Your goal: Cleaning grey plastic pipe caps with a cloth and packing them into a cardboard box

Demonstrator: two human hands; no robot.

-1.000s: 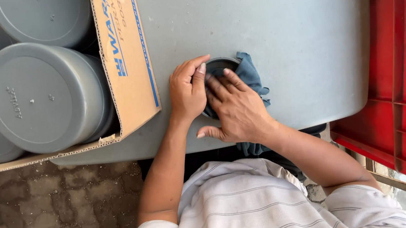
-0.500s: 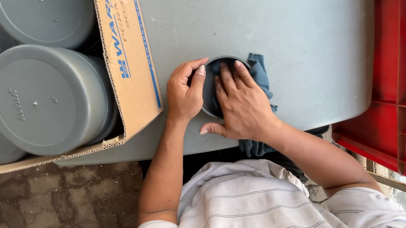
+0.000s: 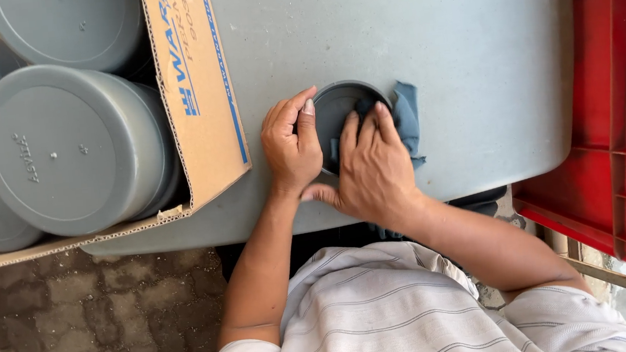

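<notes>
A small dark grey round cap [image 3: 341, 108] lies on the grey table [image 3: 430, 42] near its front edge. My left hand [image 3: 291, 147] grips the cap's left rim, thumb along the edge. My right hand [image 3: 374, 170] presses a blue-grey cloth [image 3: 405, 117] flat onto the cap; the cloth sticks out to the right of my fingers. Much of the cap is hidden under my right hand.
An open cardboard box [image 3: 198, 95] at the left holds several large grey round lids [image 3: 69, 150]. A red plastic crate [image 3: 619, 100] stands at the right edge. Below the table edge is a stone-paved floor [image 3: 90, 320].
My right hand with the cloth has slid down and toward me across the cap, uncovering more of the cap's far rim. My left hand stays on the rim.
</notes>
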